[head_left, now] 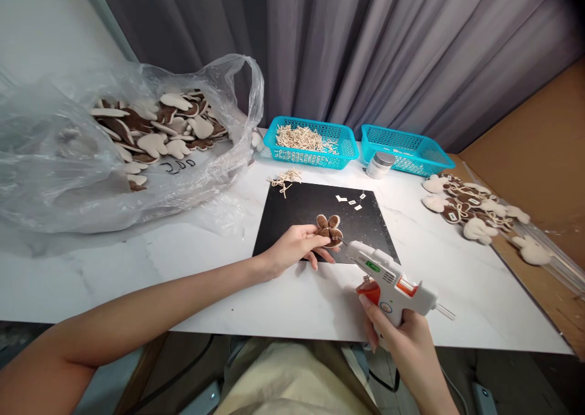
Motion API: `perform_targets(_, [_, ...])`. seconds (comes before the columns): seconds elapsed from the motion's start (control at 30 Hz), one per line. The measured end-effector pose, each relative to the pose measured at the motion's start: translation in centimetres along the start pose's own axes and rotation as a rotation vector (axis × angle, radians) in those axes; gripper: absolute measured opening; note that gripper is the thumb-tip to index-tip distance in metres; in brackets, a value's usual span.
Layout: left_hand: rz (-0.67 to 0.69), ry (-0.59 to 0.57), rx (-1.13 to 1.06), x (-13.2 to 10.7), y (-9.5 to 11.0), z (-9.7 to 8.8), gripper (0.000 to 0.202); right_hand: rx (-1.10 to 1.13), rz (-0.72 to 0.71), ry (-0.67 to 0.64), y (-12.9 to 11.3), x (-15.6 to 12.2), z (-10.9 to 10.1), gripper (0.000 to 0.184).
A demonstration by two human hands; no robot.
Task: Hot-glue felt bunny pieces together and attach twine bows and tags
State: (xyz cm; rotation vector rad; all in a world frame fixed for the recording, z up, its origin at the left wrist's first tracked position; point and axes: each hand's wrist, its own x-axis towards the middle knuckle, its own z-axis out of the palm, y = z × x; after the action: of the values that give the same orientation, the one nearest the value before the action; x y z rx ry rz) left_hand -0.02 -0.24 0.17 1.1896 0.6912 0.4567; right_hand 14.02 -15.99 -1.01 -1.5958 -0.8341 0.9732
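Note:
Over the black mat (283, 220), my left hand (301, 244) is closed on a small brown felt bunny shape (329, 227) with pale edges and two upright ears. My right hand (402, 336) grips a white hot glue gun (384, 275) with an orange trigger and a clear glue stick out of its back. The gun's nozzle points left and meets or nearly meets the lower right of the bunny shape; exact contact cannot be made out. Several small white tags (351, 202) lie on the mat's far part. A few cream string bows (286, 178) sit at its far left corner.
A large clear plastic bag (214, 183) of brown and white felt shapes fills the left. Two blue baskets stand at the back: one (315, 159) with cream bows, another (439, 168) behind a lidded jar (381, 166). Several bunny pieces with bows (457, 211) lie along the right edge.

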Motion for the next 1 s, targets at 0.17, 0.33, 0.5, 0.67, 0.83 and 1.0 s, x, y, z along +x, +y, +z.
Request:
perform_targets(0.17, [-0.006,0.0,0.013,-0.05,0.05,0.01,0.029,0.024,0.02,0.014,0.21,-0.07,-0.12,0.032])
perform_targets(0.33, [-0.005,0.004,0.014,-0.08,0.08,0.03,0.029,0.016,0.014,0.008,0.17,-0.16,-0.23,0.032])
perform_targets(0.5, [-0.006,0.005,0.001,-0.04,0.02,0.0,0.029,0.008,0.015,0.01,0.19,-0.21,-0.24,0.032])
perform_targets(0.67, [-0.017,0.01,-0.009,-0.08,0.14,0.04,0.029,0.014,0.026,-0.011,0.55,-0.12,-0.53,0.031])
perform_targets(0.83, [-0.029,0.021,-0.017,-0.12,0.22,0.1,0.029,0.017,0.046,-0.043,0.17,-0.02,-0.83,0.032])
perform_targets(1.0, [-0.035,0.027,-0.02,-0.11,0.2,0.11,0.028,0.08,0.084,-0.101,-0.36,0.04,-0.93,0.03])
